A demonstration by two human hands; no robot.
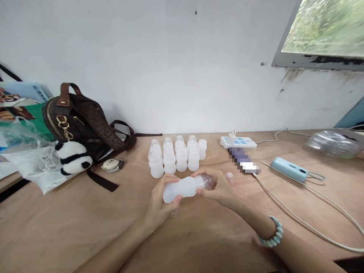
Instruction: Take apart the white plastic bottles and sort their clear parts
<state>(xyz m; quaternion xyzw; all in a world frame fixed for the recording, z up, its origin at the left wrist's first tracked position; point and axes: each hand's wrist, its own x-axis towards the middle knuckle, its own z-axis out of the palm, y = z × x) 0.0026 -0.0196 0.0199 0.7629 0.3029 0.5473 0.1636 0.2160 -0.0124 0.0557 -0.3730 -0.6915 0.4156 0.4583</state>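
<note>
A frosted white bottle (179,190) lies sideways between my hands, raised a little over the table. My left hand (159,197) is closed round its base end, thumb below and fingers above. At the other end my right hand (218,187) grips the clear domed cap (208,181), with thumb and fingertips at the joint between cap and bottle. Behind them, several similar white bottles (170,161) stand upright in two rows, most with clear caps. One shorter bottle (202,148) at the row's right end shows no dome. A clear cap (229,176) is partly hidden behind my right hand.
A brown backpack (82,113) with a panda plush (74,157) sits left, beside a plastic bag (40,163). A mouse and a watch (113,165) lie near it. On the right are a power strip (239,141), a phone (241,159), a blue power bank (289,169) and a looping cable (298,223).
</note>
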